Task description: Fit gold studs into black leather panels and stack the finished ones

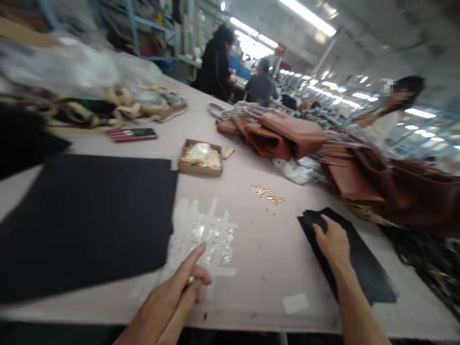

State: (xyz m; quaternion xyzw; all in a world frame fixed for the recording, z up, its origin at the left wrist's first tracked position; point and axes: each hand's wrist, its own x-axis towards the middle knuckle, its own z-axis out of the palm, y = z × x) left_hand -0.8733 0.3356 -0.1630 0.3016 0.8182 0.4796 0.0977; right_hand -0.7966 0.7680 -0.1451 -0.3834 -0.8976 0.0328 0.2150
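Observation:
My right hand (334, 242) rests on a stack of black sheets (366, 268) at the right, thumb and fingertips apart on the top sheet. My left hand (176, 292) hovers low over the table near clear plastic held down with pale tape strips (210, 239). Its index finger points forward and the other fingers are partly curled. A small gold piece, perhaps a ring, shows at those fingers. Large black sheets (104, 211) lie to the left. Small gold metal pieces (268, 194) are scattered beyond the tape, with a cardboard box (200, 169) of bagged gold pieces farther back.
Brown leather bags (291, 132) line the right and back of the table. A red phone-like object (132, 134) and heaped straps with plastic (122, 103) lie at the back left. A white paper piece (295, 303) is by the front edge. Several people are beyond.

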